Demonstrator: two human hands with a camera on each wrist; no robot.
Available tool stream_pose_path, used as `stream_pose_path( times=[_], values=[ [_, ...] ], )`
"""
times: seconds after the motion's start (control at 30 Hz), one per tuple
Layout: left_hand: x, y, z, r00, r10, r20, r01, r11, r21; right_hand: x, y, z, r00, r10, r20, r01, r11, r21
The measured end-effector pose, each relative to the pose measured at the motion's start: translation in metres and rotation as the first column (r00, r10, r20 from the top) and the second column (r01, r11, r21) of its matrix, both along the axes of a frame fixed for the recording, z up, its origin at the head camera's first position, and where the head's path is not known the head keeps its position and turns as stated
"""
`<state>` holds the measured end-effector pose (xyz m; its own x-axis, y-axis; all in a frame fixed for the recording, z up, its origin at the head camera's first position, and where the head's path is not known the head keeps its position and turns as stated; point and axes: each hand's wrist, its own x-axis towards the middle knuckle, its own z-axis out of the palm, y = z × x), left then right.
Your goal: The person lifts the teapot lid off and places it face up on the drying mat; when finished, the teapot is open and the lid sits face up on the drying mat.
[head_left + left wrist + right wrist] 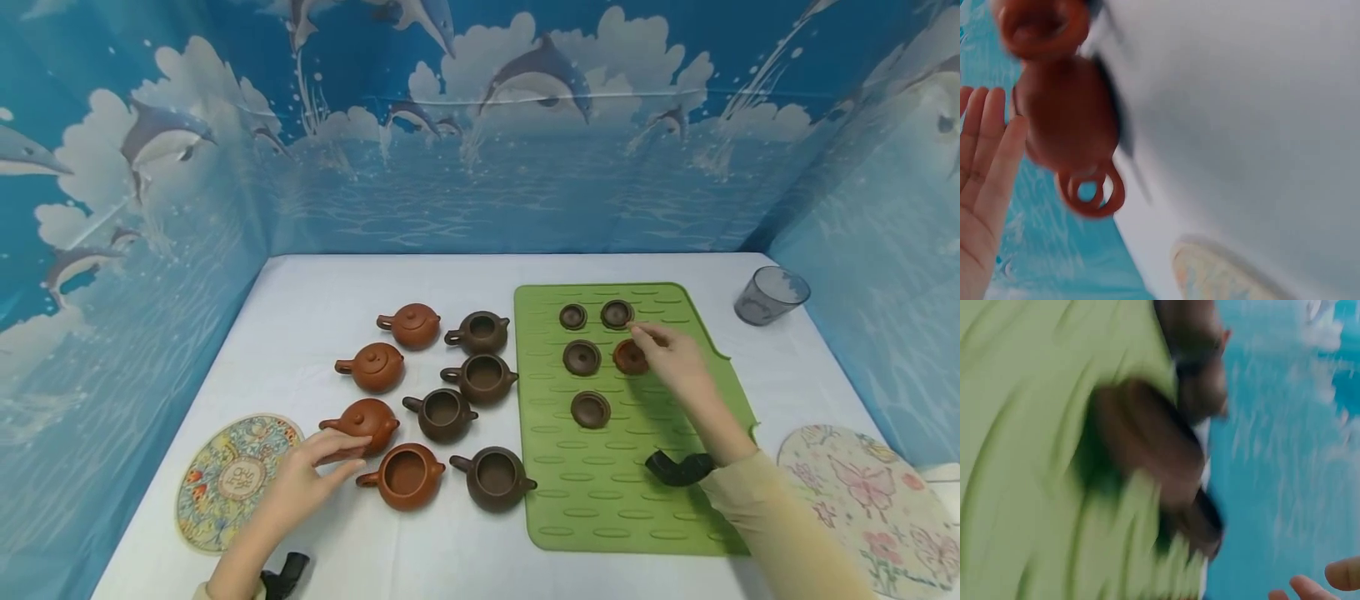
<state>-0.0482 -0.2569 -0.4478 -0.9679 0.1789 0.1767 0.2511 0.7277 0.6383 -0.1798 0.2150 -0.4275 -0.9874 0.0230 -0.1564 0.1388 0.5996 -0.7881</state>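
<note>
My left hand (pixel 311 479), fingers straight, reaches over the front lidded reddish-brown teapot (pixel 372 422), fingertips right at its body. Beside it sits a lidless reddish-brown teapot (pixel 405 500). In the left wrist view that hand (pixel 985 181) lies flat along the side of a blurred teapot (pixel 1069 115). Over the green mat (pixel 585 525) hovers my right hand (pixel 672 367), holding nothing, with its fingertips close to a dark brown lid (pixel 617 313) and a reddish-brown lid (pixel 628 357). The right wrist view catches only its fingertips (pixel 1310 590) and blurred dark lids (pixel 1147 440).
Two more lidded reddish-brown teapots stand behind, beside several lidless dark teapots (pixel 487 379). Other dark lids (pixel 582 357) lie on the mat. A glass (pixel 771 296) stands at back right. Round patterned mats lie at left (pixel 202 475) and right (pixel 862 492).
</note>
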Motion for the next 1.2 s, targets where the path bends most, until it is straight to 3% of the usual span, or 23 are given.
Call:
stream_pose_path(
  times=[0.13,0.33,0.43,0.53,0.67,0.8,0.97,1.2],
  values=[
    [-0.009,-0.010,0.012,0.995,0.038,-0.088,-0.043,0.998,-0.054,0.007,-0.030,0.012,0.996,0.087,-0.023,-0.089,0.989,-0.120],
    [-0.029,-0.023,0.024,0.997,0.029,-0.076,-0.034,0.997,-0.066,0.012,-0.093,0.023,0.959,0.282,-0.023,-0.279,0.929,-0.241],
    [-0.038,-0.030,0.024,1.000,0.019,-0.017,-0.020,0.997,-0.078,0.013,-0.127,0.027,0.923,0.381,-0.054,-0.383,0.895,-0.229],
    [-0.046,-0.037,0.021,0.996,0.019,0.086,-0.012,0.997,-0.078,0.014,-0.160,0.029,0.878,0.466,-0.105,-0.478,0.850,-0.221],
    [-0.054,-0.043,0.016,0.977,0.024,0.211,-0.013,0.998,-0.055,0.016,-0.202,0.032,0.818,0.556,-0.148,-0.575,0.788,-0.220],
    [-0.056,-0.046,0.011,0.958,0.020,0.287,-0.008,0.999,-0.043,0.018,-0.238,0.031,0.773,0.623,-0.120,-0.633,0.746,-0.208],
    [-0.057,-0.048,0.007,0.939,-0.004,0.345,0.012,1.000,-0.019,0.022,-0.275,0.024,0.747,0.662,-0.058,-0.662,0.734,-0.153],
    [-0.056,-0.049,0.003,0.931,-0.001,0.365,0.003,1.000,-0.003,0.028,-0.304,0.008,0.703,0.711,-0.022,-0.710,0.704,0.030]
  ],
)
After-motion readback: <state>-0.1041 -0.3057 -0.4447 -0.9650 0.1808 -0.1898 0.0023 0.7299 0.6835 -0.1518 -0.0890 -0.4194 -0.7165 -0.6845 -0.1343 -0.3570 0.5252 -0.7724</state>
